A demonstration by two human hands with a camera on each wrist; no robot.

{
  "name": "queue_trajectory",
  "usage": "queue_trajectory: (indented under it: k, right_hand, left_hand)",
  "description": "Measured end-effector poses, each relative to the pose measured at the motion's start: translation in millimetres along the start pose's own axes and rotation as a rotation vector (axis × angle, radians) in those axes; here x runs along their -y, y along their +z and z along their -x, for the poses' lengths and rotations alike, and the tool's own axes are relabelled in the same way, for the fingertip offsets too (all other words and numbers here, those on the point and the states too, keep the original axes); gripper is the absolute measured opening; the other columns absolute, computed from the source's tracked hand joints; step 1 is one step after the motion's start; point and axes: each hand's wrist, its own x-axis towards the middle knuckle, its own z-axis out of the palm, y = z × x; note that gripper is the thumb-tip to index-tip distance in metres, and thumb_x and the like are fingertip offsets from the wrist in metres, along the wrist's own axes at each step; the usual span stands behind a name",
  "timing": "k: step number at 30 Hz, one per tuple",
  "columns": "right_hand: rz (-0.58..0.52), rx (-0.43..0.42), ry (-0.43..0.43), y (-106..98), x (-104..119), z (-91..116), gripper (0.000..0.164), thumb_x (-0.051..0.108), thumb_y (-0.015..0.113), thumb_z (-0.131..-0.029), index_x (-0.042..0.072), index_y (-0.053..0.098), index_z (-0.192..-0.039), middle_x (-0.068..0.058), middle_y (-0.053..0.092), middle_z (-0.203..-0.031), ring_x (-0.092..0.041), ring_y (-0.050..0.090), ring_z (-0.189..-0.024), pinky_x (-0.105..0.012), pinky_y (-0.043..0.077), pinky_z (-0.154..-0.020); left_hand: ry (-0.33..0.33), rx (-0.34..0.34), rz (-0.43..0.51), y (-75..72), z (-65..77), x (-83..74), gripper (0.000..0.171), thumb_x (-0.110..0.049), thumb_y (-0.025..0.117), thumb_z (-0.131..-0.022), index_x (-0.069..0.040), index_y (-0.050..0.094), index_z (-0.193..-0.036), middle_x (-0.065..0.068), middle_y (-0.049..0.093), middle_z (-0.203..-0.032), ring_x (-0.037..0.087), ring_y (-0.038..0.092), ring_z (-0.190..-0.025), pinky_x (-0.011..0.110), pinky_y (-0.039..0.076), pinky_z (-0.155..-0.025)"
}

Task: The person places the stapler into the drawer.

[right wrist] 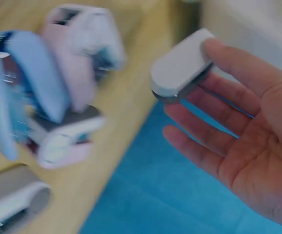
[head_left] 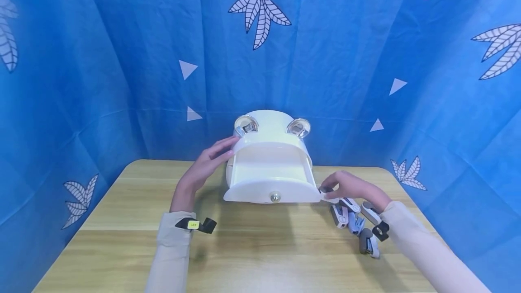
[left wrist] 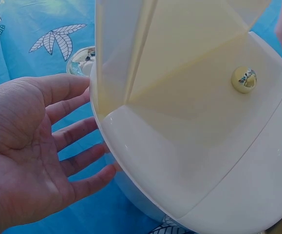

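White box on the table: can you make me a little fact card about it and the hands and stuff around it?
Box: white, with two shiny round pieces on top
Drawer: pulled open, round knob on its front
Left hand: fingertips at the box's side
Right hand: pinches a white-topped stapler
Other staplers: bunched on the wooden table
Behind: blue cloth with leaves and triangles

My left sleeve [head_left: 170,250]: long, plain, pale cream, down to the wrist, lightly creased near the cuff. Over it I wear a black strap [head_left: 182,223] with a small yellow label [head_left: 193,224]; dark marks on it, too small to read. Squarish black end piece [head_left: 210,225] sticks out. My right sleeve [head_left: 427,248]: same pale cream, black band [head_left: 381,231] at the cuff. Left hand [head_left: 205,165] and right hand [head_left: 351,185] bare.
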Motion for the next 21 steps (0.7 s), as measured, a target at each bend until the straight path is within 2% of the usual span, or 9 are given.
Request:
queue_trajectory:
  k: [5,10,13,18,21]
  right_hand:
    - [0.000,0.005,-0.027,-35.9,27.7,6.6,0.031,0.020,0.077,-0.091,0.003,0.075,-0.116,-0.009,0.078,-0.104,-0.019,0.074,-0.092,-0.031,0.062,-0.080]
    - [0.057,-0.074,-0.055,-79.2,70.8,11.3,0.033,0.023,0.076,-0.092,0.002,0.074,-0.118,-0.007,0.078,-0.103,-0.014,0.073,-0.088,-0.022,0.060,-0.076]
    - [0.088,-0.113,-0.100,-99.6,99.6,9.2,0.032,0.026,0.076,-0.093,0.004,0.075,-0.118,-0.004,0.078,-0.104,-0.012,0.072,-0.088,-0.021,0.060,-0.074]
    - [0.119,-0.108,-0.177,-113.8,143.5,-5.4,0.026,0.025,0.077,-0.092,0.010,0.077,-0.113,-0.001,0.078,-0.100,-0.011,0.070,-0.083,-0.024,0.057,-0.064]
    - [0.169,-0.091,-0.224,-112.2,165.8,-17.7,0.022,0.024,0.078,-0.092,0.012,0.078,-0.110,0.000,0.078,-0.098,-0.010,0.069,-0.082,-0.023,0.057,-0.065]
  left_hand:
    - [-0.009,-0.003,0.000,-0.5,0.6,-0.3,0.050,-0.042,0.060,-0.102,-0.035,0.050,-0.150,-0.009,0.034,-0.165,0.023,0.020,-0.158,0.072,0.016,-0.121]
    - [-0.008,-0.008,0.000,-0.6,0.2,-1.2,0.049,-0.043,0.060,-0.102,-0.036,0.051,-0.149,-0.009,0.035,-0.164,0.023,0.020,-0.158,0.072,0.016,-0.121]
    - [-0.016,-0.010,-0.001,-0.6,0.3,-1.3,0.049,-0.043,0.061,-0.101,-0.037,0.051,-0.149,-0.010,0.035,-0.164,0.023,0.020,-0.158,0.072,0.016,-0.121]
    - [-0.023,-0.010,-0.004,-0.2,0.6,-0.6,0.049,-0.043,0.060,-0.102,-0.037,0.051,-0.149,-0.010,0.034,-0.165,0.023,0.020,-0.158,0.073,0.015,-0.121]
    - [-0.017,-0.009,-0.002,0.1,1.3,-1.3,0.048,-0.041,0.060,-0.102,-0.036,0.051,-0.149,-0.009,0.035,-0.165,0.023,0.019,-0.158,0.072,0.015,-0.121]
